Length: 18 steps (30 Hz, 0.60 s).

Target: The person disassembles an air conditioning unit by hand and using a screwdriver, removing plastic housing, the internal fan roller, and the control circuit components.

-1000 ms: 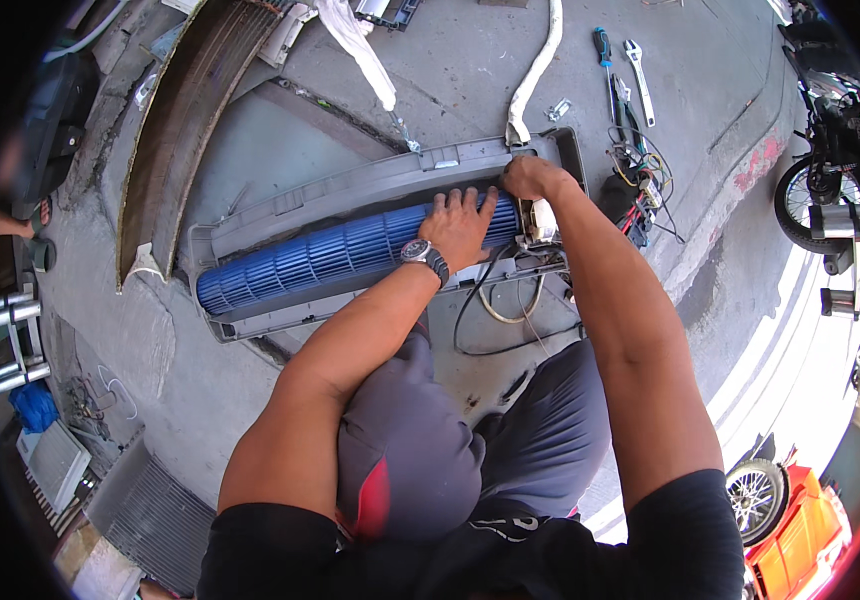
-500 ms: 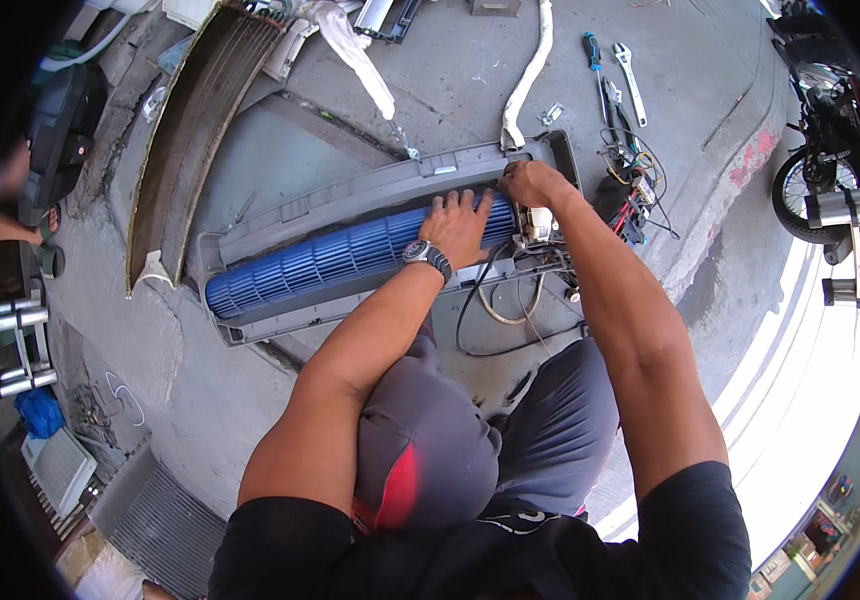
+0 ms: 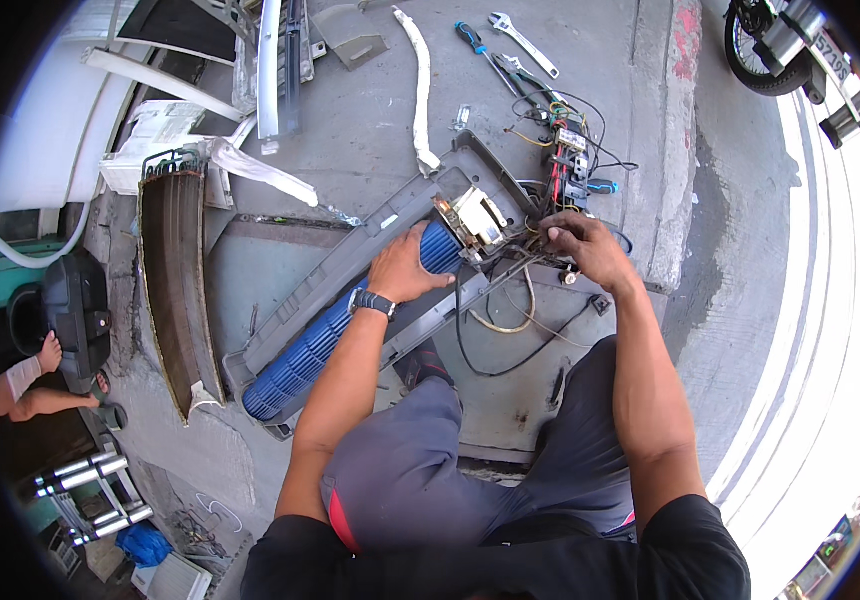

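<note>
A long blue blower wheel (image 3: pixel 315 345) lies in a grey plastic air-conditioner housing (image 3: pixel 285 295), slanting from lower left to upper right. My left hand (image 3: pixel 402 268) wraps over the wheel near its upper right end, thumb on the near side. Just beyond that end sits a cream-coloured motor (image 3: pixel 480 218) with a metal bracket. My right hand (image 3: pixel 585 248) is at the housing's right edge, thumb and fingers pinched together beside a bundle of wires (image 3: pixel 528 243). What lies between those fingertips is too small to make out.
Past my right hand lies a wired control assembly (image 3: pixel 568 160), with a screwdriver (image 3: pixel 470 38) and an adjustable wrench (image 3: pixel 525 45) farther off. A curved finned coil (image 3: pixel 180 290) stands left of the housing. A black cable (image 3: pixel 510 372) loops nearby. Another person's leg (image 3: pixel 45 403) shows at far left.
The view has turned, so the housing slants more steeply. My right hand has left the motor end for the wires at the right edge. My left hand now curls around the wheel.
</note>
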{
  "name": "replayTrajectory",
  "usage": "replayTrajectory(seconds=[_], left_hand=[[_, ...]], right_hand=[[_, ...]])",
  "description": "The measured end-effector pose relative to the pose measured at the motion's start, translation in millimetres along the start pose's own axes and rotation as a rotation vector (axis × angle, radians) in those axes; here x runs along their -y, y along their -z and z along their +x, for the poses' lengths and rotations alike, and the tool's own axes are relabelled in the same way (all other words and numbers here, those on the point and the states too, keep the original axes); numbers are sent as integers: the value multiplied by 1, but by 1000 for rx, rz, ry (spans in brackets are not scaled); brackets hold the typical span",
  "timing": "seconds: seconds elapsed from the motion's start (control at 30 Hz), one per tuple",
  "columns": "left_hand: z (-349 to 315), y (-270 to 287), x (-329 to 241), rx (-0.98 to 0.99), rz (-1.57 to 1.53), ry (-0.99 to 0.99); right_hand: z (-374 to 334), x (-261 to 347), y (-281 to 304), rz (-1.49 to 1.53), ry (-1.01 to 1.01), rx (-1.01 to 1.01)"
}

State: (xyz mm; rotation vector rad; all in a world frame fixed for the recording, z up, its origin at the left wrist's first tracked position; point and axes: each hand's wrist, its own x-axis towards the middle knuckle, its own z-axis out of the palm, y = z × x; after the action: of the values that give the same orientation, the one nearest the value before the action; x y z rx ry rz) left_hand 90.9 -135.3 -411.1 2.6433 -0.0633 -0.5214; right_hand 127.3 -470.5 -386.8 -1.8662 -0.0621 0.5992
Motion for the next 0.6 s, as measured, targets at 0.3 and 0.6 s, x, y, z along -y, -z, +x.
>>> replayTrajectory(seconds=[0.3, 0.6], left_hand=[[8, 17, 8, 36, -178, 17], [-16, -5, 13, -324, -51, -139]], right_hand=[[5, -116, 100, -289, -422, -213], [59, -162, 103, -990, -25, -408]])
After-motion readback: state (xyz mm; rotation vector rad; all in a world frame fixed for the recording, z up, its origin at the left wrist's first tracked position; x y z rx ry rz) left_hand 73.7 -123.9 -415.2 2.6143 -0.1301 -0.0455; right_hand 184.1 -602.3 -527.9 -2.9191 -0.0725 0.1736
